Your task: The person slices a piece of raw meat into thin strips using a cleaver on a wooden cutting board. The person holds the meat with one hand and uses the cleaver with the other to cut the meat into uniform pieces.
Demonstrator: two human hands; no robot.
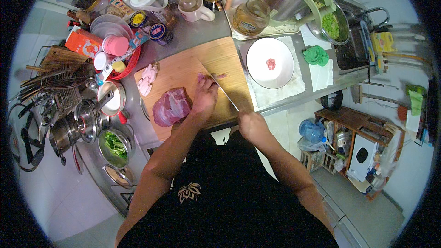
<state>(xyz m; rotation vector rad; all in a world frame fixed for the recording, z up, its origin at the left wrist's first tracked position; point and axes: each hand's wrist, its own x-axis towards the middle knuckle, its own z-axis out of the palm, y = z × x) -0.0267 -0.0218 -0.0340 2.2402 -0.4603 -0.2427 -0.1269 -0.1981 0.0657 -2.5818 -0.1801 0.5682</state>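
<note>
My right hand [253,125] is closed round the handle of a kitchen knife [225,93], whose blade slants up and left across a wooden cutting board [172,62]. Against the blade's left side, my left hand [206,93] presses a small piece of raw meat [201,76] onto the board with bent fingers. A thin meat strip [221,75] lies just right of the blade. The large chunk of raw red meat [172,106] rests left of my left hand. Pale pink raw pieces [148,80] lie at the board's left edge. A white bowl [255,75] to the right holds a little meat.
Behind the board stand a white mug [191,14], a glass jar [250,17] and a tray [282,31]. A red basket [132,67] and a small pan [120,93] are at left. A green cloth [316,55] lies near the sink [349,57].
</note>
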